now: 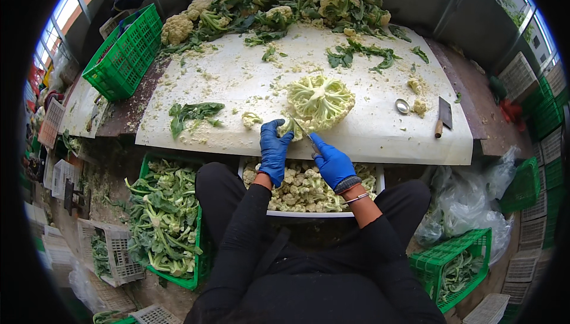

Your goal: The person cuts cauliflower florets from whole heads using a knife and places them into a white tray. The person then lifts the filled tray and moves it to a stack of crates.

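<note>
My left hand (273, 148), in a blue glove, holds a cauliflower floret (291, 128) by the front edge of the white-covered table (213, 74). The blade of a small knife (303, 131) touches that floret; its handle is in my blue-gloved right hand (333, 160). Just beyond both hands lies a large cut cauliflower head (321, 99), its branching stems facing up. A loose floret (251, 119) rests left of it. Below my hands, between my knees, a white tub (307, 213) is full of cut florets (300, 188).
Leafy cauliflowers (262, 1) are heaped at the table's back. A cleaver (444, 115) and a metal spoon (402, 106) lie at the right. One green crate (127, 52) stands at the table's left; another, holding leaves and stalks (164, 221), is on the floor. Plastic bags (467, 204) lie at the right.
</note>
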`<action>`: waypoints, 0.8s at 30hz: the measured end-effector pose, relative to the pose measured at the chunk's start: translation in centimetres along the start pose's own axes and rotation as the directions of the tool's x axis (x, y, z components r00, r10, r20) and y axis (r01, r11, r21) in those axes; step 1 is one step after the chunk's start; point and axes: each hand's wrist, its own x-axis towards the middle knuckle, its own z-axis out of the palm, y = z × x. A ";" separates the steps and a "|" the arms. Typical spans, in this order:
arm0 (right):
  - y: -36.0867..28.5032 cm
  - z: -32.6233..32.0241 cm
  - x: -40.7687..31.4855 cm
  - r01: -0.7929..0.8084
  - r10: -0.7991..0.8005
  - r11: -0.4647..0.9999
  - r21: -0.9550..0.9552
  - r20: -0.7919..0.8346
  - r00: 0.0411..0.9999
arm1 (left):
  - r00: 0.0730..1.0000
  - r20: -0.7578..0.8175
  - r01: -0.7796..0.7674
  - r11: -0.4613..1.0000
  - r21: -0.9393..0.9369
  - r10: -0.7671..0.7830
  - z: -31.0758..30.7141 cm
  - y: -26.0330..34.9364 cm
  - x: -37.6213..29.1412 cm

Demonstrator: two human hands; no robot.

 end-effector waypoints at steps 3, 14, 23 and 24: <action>-0.7 -0.1 -0.1 -0.014 0.026 0.993 -0.118 0.101 0.995 | 0.999 -0.006 0.037 0.999 0.030 -0.037 -0.1 0.0 -0.3; -0.2 5.9 2.4 -0.162 0.169 0.984 -0.073 0.093 0.981 | 0.995 -0.004 0.101 0.978 -0.185 -0.104 -0.9 -2.0 -1.8; 2.3 2.6 0.7 -0.135 0.118 0.984 0.114 0.146 0.982 | 0.992 0.116 0.074 0.987 -0.142 -0.057 -3.4 -0.1 0.4; 2.6 1.8 0.0 -0.105 0.096 0.993 0.049 0.153 0.984 | 0.983 0.158 -0.077 0.993 -0.084 0.090 -3.2 1.6 0.9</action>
